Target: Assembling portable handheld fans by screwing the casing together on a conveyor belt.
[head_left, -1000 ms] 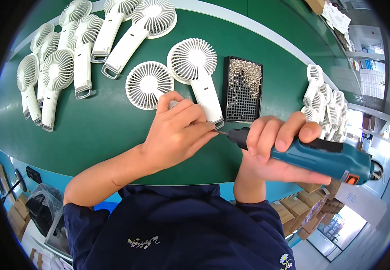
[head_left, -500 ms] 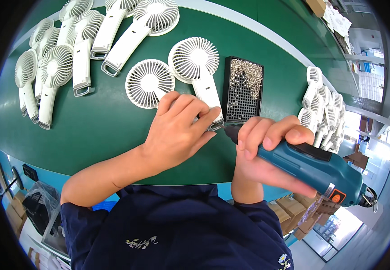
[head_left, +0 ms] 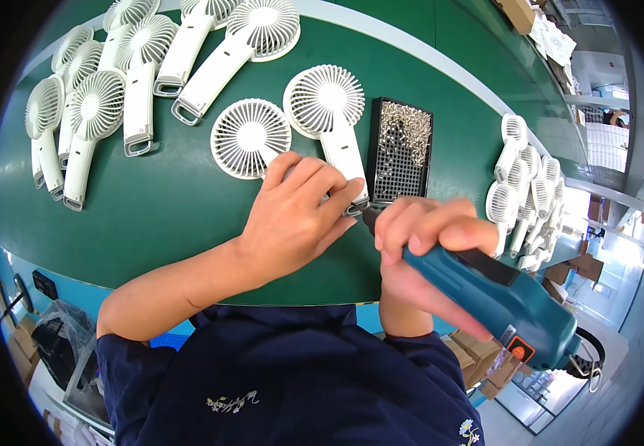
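My left hand (head_left: 296, 212) is closed on a white handheld fan (head_left: 251, 139), its fingers covering most of the handle. A second white fan (head_left: 327, 102) lies just beyond, its handle reaching down to my left fingertips. Wrapped in my right hand (head_left: 433, 245) is a teal electric screwdriver (head_left: 493, 293) with a black nose. Its nose points left at a small looped handle end (head_left: 356, 209) by my left thumb and index finger. Which of the two fans that loop belongs to, and whether the bit sits on a screw, I cannot tell.
A black perforated tray (head_left: 376, 149) of small metal screws stands just beyond my right hand. Several white fans (head_left: 143, 44) lie at the far left, and more fans (head_left: 519, 178) are heaped at the right on the green table (head_left: 151, 245). Cardboard boxes (head_left: 478, 353) stand below the table's edge.
The screwdriver and my right hand have shifted left and slightly down, with its rear end swinging lower. My left hand holds nearly the same place.
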